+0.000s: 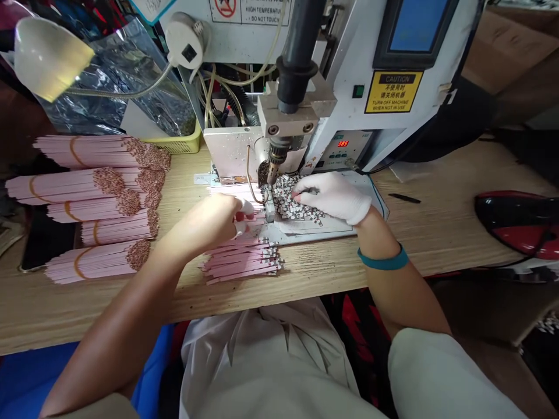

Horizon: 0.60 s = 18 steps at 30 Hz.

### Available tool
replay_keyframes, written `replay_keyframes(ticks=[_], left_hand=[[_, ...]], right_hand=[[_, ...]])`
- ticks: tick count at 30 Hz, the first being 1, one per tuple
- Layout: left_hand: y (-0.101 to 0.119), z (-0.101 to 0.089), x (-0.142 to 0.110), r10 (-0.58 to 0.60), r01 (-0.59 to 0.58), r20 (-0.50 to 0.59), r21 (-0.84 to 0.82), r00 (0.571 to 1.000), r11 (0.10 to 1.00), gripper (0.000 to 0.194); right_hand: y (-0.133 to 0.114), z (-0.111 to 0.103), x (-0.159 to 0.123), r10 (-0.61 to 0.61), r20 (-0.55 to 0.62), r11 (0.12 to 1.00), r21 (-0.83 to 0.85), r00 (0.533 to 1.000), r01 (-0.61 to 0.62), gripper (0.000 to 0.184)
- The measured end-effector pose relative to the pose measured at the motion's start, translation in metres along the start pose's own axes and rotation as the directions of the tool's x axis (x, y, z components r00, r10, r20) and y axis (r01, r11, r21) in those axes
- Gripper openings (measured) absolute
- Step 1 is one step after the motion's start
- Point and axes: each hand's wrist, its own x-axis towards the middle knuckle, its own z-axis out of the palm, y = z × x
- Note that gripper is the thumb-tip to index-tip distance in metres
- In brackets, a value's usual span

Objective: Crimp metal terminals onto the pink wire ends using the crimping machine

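My left hand (218,221), with white covers on some fingertips, is closed over pink wires (238,190) beside the machine's tip. Its fingers are curled around a pink wire, partly hidden by the hand. Just below lies a loose bunch of pink wires (240,259) with small white-and-grey pieces on their right ends. My right hand (332,195), in a white glove, reaches into a pile of small white-and-grey pieces (290,203). Its thumb and fingertips are drawn together at the pile; what they pinch is too small to make out. A soldering tip (271,174) points down between both hands.
Rubber-banded bundles of pink wires (100,262) with coppery ends lie at left. A white machine (349,52) with a caution label stands behind. Nearby are a lamp (52,58), a yellow basket (186,142), dark tweezers (404,198) and a red-and-black device (515,224).
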Motion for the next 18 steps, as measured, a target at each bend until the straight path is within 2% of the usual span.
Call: replay_keyframes(ticks=[2,4,7,11,14,18], left_hand=[[0.001,0.003,0.001,-0.042,0.050,-0.072,0.110,0.997,0.993,0.021],[0.005,0.006,0.003,-0.024,0.038,-0.092,0.155,0.995,0.987,0.017],[0.015,0.011,0.005,0.050,-0.037,-0.081,0.147,0.995,0.988,0.025],[0.020,0.011,0.008,0.044,-0.040,-0.036,0.108,0.998,0.993,0.028],[0.015,0.006,0.008,0.058,-0.058,-0.017,-0.033,0.998,0.998,0.025],[0.004,0.001,0.009,0.125,-0.127,-0.022,-0.198,0.992,0.972,0.031]], right_hand=[[0.001,0.003,0.000,-0.025,0.004,0.999,-0.045,1.000,0.025,0.011],[0.001,0.010,0.000,-0.035,0.011,0.994,-0.108,0.999,0.036,0.011],[-0.002,0.021,0.000,-0.057,0.003,0.960,-0.275,0.998,0.055,0.014],[-0.007,0.030,-0.001,-0.042,-0.036,0.915,-0.404,0.998,0.024,0.017],[-0.009,0.028,-0.001,-0.038,-0.066,0.939,-0.344,0.997,0.013,0.016],[-0.009,0.020,-0.001,-0.068,-0.092,0.988,-0.146,0.993,0.054,0.013]])
